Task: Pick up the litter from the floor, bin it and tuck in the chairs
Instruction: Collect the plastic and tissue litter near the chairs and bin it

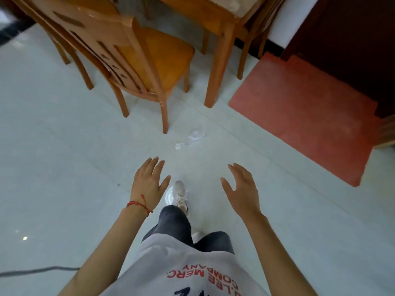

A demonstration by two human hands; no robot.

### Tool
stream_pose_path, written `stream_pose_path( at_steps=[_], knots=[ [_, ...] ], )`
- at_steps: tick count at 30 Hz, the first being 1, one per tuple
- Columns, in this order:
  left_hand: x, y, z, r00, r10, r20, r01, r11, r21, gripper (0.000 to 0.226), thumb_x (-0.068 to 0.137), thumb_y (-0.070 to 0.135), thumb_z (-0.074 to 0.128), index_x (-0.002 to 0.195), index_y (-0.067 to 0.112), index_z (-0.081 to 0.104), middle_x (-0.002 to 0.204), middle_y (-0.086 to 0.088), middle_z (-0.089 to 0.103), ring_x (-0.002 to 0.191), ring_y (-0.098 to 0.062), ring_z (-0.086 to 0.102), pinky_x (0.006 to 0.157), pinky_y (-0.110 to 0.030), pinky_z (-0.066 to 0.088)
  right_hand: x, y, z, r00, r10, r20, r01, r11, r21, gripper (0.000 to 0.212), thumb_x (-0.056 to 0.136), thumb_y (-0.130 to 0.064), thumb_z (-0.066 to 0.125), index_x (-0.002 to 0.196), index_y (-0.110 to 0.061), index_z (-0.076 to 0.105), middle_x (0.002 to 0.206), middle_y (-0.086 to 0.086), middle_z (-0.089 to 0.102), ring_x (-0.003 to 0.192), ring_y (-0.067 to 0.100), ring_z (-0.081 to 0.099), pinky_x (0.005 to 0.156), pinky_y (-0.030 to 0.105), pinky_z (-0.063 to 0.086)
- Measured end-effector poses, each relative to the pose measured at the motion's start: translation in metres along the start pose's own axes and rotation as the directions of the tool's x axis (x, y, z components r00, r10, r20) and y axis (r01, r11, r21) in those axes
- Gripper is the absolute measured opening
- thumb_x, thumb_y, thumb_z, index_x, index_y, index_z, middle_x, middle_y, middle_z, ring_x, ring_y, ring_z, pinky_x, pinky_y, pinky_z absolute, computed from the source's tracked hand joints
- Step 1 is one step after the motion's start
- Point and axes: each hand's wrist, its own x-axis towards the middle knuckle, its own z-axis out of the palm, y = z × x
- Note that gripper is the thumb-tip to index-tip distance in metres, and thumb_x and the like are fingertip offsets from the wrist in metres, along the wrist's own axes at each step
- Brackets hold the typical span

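Observation:
A clear plastic cup (196, 133) lies on its side on the pale tiled floor, with a small crumpled clear scrap (179, 145) just left of it. Another pale round piece of litter (168, 196) lies beside my front shoe, partly hidden by it. My left hand (147, 184) and my right hand (241, 189) are held out low in front of me, fingers spread, both holding nothing, a short way nearer than the cup. A wooden chair (136, 60) stands pulled out from the wooden table (215, 20), its rear leg close to the cup.
A red mat (303, 112) lies on the floor at the right, in front of a dark wooden door (346, 39). A second chair (254, 39) is tucked at the table's right side. A grey cable (38, 270) runs across the floor at lower left.

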Motion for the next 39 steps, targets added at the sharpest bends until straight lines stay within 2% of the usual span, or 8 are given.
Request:
stream_pose_path(
  at_steps=[6, 11, 18, 26, 29, 32, 39],
  knots=[
    [0.08, 0.002, -0.005, 0.999, -0.008, 0.037, 0.009, 1.0, -0.015, 0.068, 0.084, 0.05, 0.026, 0.123, 0.001, 0.051, 0.131, -0.023, 0.051, 0.123, -0.043, 0.044, 0.099, -0.051, 0.036, 0.068, -0.001, -0.014, 0.999, 0.035, 0.018, -0.035, 0.999, -0.029, 0.051, 0.093, -0.041, 0.045, 0.14, -0.023, 0.035, 0.151, -0.001, 0.03, 0.137, 0.015, 0.029, 0.107, 0.032, 0.033],
    [0.136, 0.006, -0.009, 0.998, 0.023, 0.058, -0.024, 1.0, 0.019, 0.076, 0.091, 0.056, 0.012, 0.118, -0.001, 0.055, 0.122, -0.025, 0.058, 0.114, -0.045, 0.052, 0.091, -0.055, 0.043, 0.123, -0.003, -0.017, 0.998, 0.055, 0.015, -0.055, 0.998, -0.013, 0.052, 0.093, -0.04, 0.046, 0.14, -0.022, 0.035, 0.151, 0.0, 0.032, 0.137, 0.015, 0.029, 0.106, 0.033, 0.033],
    [0.189, 0.012, 0.016, 0.999, -0.026, 0.03, 0.026, 1.0, 0.005, 0.076, 0.091, 0.056, 0.014, 0.117, -0.003, 0.055, 0.121, -0.027, 0.058, 0.114, -0.046, 0.052, 0.091, -0.055, 0.042, 0.192, 0.015, -0.007, 0.997, 0.004, 0.081, -0.004, 1.0, -0.001, 0.051, 0.092, -0.036, 0.05, 0.138, -0.02, 0.039, 0.149, 0.002, 0.036, 0.136, 0.016, 0.031, 0.105, 0.033, 0.035],
    [0.234, 0.011, 0.083, 0.981, -0.187, -0.056, 0.184, 0.981, -0.065, 0.075, 0.09, 0.057, 0.017, 0.119, -0.003, 0.053, 0.125, -0.026, 0.055, 0.118, -0.045, 0.048, 0.093, -0.054, 0.041, 0.279, 0.067, 0.032, 0.962, -0.094, 0.257, 0.106, 0.994, -0.033, 0.052, 0.091, -0.036, 0.052, 0.139, -0.021, 0.038, 0.149, 0.001, 0.035, 0.137, 0.017, 0.031, 0.108, 0.039, 0.037],
    [0.254, 0.003, 0.12, 0.974, -0.221, -0.052, 0.216, 0.972, -0.097, 0.07, 0.089, 0.054, 0.027, 0.12, -0.003, 0.052, 0.126, -0.027, 0.054, 0.118, -0.045, 0.047, 0.093, -0.055, 0.042, 0.315, 0.088, 0.055, 0.945, -0.114, 0.306, 0.142, 0.987, -0.069, 0.053, 0.091, -0.037, 0.051, 0.14, -0.021, 0.036, 0.15, 0.001, 0.033, 0.138, 0.017, 0.028, 0.109, 0.039, 0.035],
    [0.274, -0.005, 0.153, 0.971, -0.232, -0.051, 0.225, 0.968, -0.113, 0.061, 0.085, 0.043, 0.036, 0.12, -0.003, 0.052, 0.126, -0.027, 0.054, 0.118, -0.046, 0.047, 0.091, -0.057, 0.045, 0.348, 0.107, 0.082, 0.931, -0.139, 0.337, 0.185, 0.977, -0.108, 0.054, 0.092, -0.037, 0.051, 0.14, -0.019, 0.036, 0.15, 0.001, 0.033, 0.139, 0.016, 0.026, 0.11, 0.037, 0.032],
    [0.325, -0.048, 0.224, 0.972, -0.218, -0.087, 0.207, 0.971, -0.12, 0.058, 0.085, 0.041, 0.038, 0.12, -0.004, 0.052, 0.123, -0.028, 0.055, 0.115, -0.046, 0.049, 0.09, -0.055, 0.045, 0.413, 0.14, 0.163, 0.91, -0.19, 0.369, 0.258, 0.956, -0.142, 0.053, 0.092, -0.035, 0.05, 0.14, -0.017, 0.036, 0.15, 0.001, 0.033, 0.139, 0.016, 0.025, 0.11, 0.035, 0.029]
  ],
)
